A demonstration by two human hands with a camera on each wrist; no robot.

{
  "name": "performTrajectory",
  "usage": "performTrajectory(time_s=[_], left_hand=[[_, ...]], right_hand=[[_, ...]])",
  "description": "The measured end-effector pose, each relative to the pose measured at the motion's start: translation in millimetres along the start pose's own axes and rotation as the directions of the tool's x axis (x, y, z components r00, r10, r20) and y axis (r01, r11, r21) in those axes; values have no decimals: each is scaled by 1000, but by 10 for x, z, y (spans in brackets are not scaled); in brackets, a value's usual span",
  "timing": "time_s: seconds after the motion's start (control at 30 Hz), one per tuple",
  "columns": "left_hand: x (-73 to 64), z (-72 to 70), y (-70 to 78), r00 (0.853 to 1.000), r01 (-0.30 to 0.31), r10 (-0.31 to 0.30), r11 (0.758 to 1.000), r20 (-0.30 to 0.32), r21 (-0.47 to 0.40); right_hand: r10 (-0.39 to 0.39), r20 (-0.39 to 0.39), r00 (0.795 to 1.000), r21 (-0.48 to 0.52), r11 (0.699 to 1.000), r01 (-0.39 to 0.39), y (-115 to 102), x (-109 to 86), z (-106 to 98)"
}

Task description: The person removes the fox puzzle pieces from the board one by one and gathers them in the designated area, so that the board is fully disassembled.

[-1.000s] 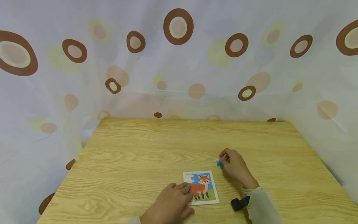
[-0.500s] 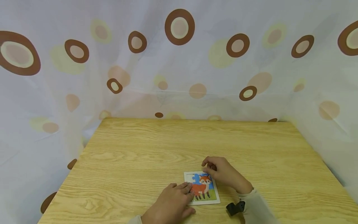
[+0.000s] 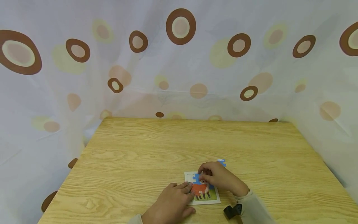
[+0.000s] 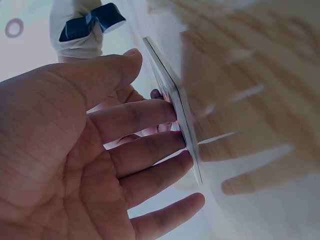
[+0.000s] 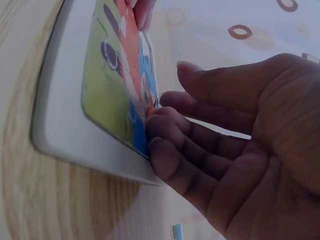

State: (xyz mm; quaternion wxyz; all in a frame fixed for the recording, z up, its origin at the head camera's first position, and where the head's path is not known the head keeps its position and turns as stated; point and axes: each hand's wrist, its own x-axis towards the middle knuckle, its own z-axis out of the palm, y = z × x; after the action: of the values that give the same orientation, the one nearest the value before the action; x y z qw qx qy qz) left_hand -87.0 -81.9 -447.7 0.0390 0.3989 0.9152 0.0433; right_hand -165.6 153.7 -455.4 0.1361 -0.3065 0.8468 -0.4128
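Observation:
A small fox jigsaw puzzle (image 3: 199,189) lies in its white frame tray (image 3: 205,203) near the front of the table. White backing shows at its upper left, where a gap is. My left hand (image 3: 171,202) rests its outstretched fingertips on the puzzle's left side, thumb apart. Over the upper right part, by the fox's head, is my right hand (image 3: 219,176); in the right wrist view its bent fingertips touch the puzzle, and nothing shows between thumb and fingers. Behind that hand lies a loose blue and white puzzle piece (image 3: 222,162), also seen as a small edge (image 5: 177,231) there.
The wood-grain table (image 3: 151,143) extends behind and to both sides of the puzzle. A patterned curtain (image 3: 179,71) encloses the back and sides. A black wrist device (image 3: 232,211) is on the right sleeve (image 3: 253,207).
My right hand has moved from the loose piece leftward and toward me, onto the puzzle's upper right. The piece stays on the table, now uncovered. The left hand stays in place.

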Motion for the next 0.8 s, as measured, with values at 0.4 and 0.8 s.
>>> performTrajectory(time_s=[0.4,0.8], left_hand=[[-5,6,-7,1000,-9,9,1000,-18,15],[-5,10,-17,999,-21,21,1000,-27,20]], right_hand=[[37,-19,999,-2,999,-37,-23,-3,-9],[69,15,998,-126,990,-66,-109,-28,59]])
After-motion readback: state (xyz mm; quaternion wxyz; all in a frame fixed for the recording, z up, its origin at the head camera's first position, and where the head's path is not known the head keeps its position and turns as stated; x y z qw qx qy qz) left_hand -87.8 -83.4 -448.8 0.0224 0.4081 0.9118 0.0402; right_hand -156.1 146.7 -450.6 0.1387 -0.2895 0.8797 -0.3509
